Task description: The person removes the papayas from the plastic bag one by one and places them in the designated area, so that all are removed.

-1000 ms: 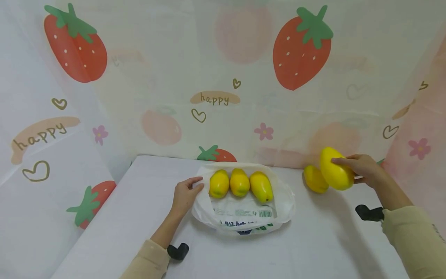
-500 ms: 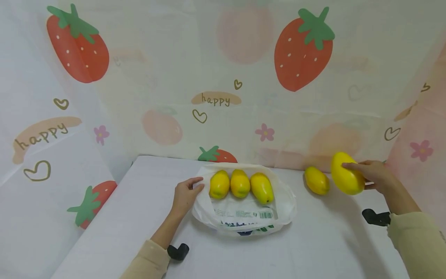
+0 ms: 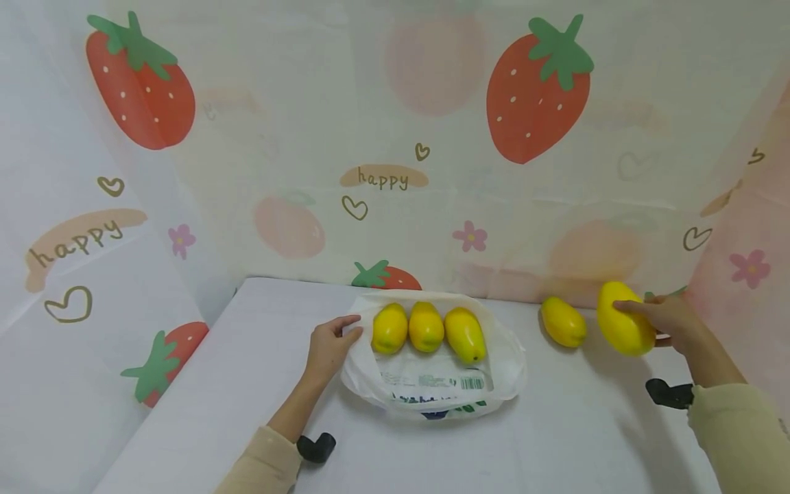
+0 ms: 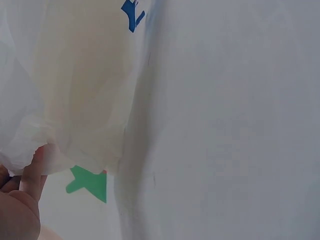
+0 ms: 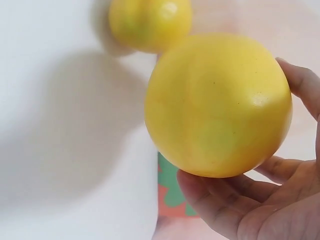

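My right hand [image 3: 669,319] grips a large yellow mango [image 3: 625,319] above the right side of the table, its shadow falling below. The right wrist view shows thumb and fingers on opposite sides of the smooth, faintly ribbed mango [image 5: 217,105]. Another mango [image 3: 564,322] lies on the table just left of it, by the back wall. At the middle, a white plastic bag [image 3: 506,367] lies with its mouth open, and three mangoes [image 3: 426,327] sit in a row inside. My left hand [image 3: 328,350] pinches the bag's left rim; in the left wrist view a finger goes behind the thin plastic [image 4: 85,90].
A white cloth covers the table [image 3: 247,384]. Behind it stands a pale backdrop [image 3: 296,123] printed with strawberries, hearts and "happy", and side panels close in at left and right. Black camera mounts [image 3: 317,447] stick out at both wrists.
My right hand has carried its mango to the right and slightly down, away from the mango on the table, which now shows in full. The left hand and the bag stay put.
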Demonstrator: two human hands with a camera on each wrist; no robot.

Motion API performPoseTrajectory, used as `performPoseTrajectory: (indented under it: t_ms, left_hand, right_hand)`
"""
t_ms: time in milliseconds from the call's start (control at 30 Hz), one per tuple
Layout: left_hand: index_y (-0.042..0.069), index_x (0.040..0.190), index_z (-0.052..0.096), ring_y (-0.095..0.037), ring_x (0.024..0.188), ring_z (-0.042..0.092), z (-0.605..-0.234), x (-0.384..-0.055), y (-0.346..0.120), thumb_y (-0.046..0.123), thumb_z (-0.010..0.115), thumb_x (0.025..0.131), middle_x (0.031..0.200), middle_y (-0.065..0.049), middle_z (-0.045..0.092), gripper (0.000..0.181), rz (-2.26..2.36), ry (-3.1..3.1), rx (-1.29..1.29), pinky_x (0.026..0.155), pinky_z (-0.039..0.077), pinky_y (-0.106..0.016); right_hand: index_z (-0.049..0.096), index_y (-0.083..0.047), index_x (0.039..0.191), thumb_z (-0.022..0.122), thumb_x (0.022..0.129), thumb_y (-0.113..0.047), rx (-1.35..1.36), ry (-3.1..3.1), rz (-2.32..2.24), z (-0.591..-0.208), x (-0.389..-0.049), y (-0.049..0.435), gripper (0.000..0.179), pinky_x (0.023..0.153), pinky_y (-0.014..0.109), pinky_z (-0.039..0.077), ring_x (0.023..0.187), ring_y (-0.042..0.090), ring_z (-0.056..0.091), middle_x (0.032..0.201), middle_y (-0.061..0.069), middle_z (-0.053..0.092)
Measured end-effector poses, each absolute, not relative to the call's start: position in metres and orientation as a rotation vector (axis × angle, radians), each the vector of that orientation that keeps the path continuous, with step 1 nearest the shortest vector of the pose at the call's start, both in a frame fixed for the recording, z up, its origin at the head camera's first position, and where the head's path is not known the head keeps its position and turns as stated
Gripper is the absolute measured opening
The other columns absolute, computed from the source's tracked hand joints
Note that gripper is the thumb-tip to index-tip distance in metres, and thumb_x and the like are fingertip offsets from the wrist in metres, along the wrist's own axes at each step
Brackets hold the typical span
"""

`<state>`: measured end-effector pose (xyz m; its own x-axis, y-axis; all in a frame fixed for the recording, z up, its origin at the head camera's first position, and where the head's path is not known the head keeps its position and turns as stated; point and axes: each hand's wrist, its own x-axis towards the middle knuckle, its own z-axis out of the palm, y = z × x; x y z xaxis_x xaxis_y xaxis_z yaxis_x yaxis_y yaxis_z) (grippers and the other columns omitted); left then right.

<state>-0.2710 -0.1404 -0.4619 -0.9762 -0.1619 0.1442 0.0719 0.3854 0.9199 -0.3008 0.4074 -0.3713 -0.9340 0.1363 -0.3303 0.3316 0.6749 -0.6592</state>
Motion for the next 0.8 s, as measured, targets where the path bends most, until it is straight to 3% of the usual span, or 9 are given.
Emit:
performPoseTrajectory:
  t_ms: [100,400,800]
  left_hand:
    - [0.003,0.115,0.071,-0.015,0.068,0.041,-0.462,-0.271,-0.14,0.014,0.067,0.09,0.075,-0.004,0.052,0.027,-1.63,-2.43,0.087,0.057,0.031,-0.017]
    - [0.003,0.114,0.071,-0.015,0.066,0.038,-0.461,-0.27,-0.141,0.014,0.067,0.09,0.066,-0.002,0.04,0.027,-1.634,-2.422,0.084,0.056,0.029,-0.017]
    - [0.002,0.114,0.071,-0.015,0.068,0.041,-0.462,-0.271,-0.142,0.013,0.068,0.09,0.071,-0.004,0.048,0.027,-1.631,-2.419,0.082,0.056,0.031,-0.016]
  right_hand:
    - [0.04,0.013,0.123,0.056,0.087,-0.064,0.378,2.657,-1.089,-0.376,-0.301,0.408,0.086,0.07,0.032,0.053,0.095,0.03,0.05,0.107,0.018,0.047]
    - [0.045,0.011,0.122,0.057,0.086,-0.065,0.402,2.643,-1.061,-0.386,-0.302,0.412,0.084,0.069,0.034,0.052,0.09,0.028,0.048,0.093,0.009,0.046]
    - [0.037,0.015,0.129,0.055,0.087,-0.064,0.399,2.631,-1.056,-0.398,-0.302,0.414,0.091,0.071,0.036,0.051,0.098,0.035,0.047,0.108,0.022,0.045]
